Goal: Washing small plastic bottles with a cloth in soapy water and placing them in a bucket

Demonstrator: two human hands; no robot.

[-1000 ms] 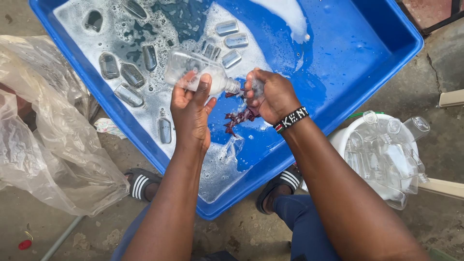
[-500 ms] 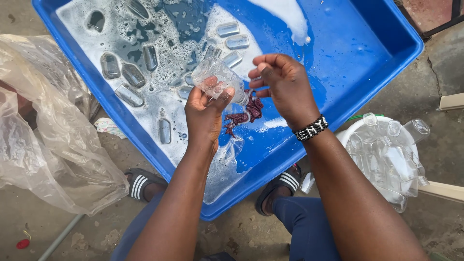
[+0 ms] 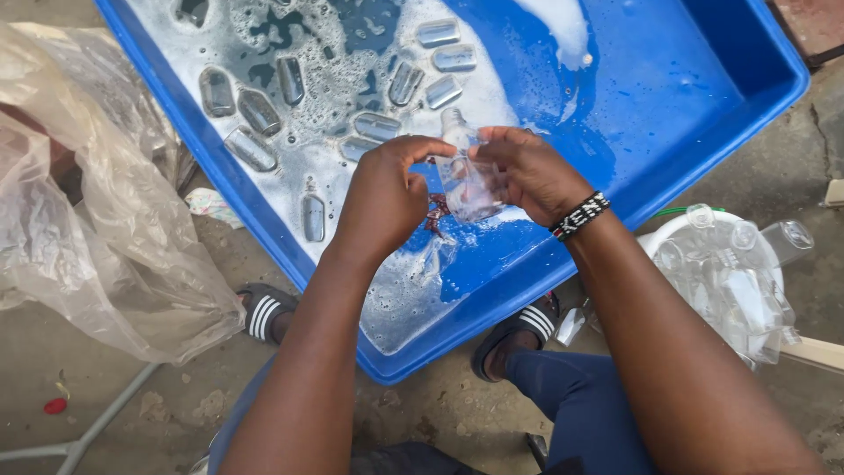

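Note:
Both of my hands hold one small clear bottle above a blue plastic tub of soapy water. My left hand grips the bottle from its left side. From the right, my right hand has its fingers closed over the bottle's body. The bottle's neck points away from me. A dark red scrap hangs just under the bottle. Several more clear bottles float in the foamy water at the tub's left half.
A large crumpled clear plastic bag lies left of the tub. To the right, a white basin holds several clear bottles. My sandalled feet rest on rough concrete under the tub's near edge.
My right hand has come back onto the bottle after lifting off it. The bottle has turned so that its neck points away, and both hands now sit closer together.

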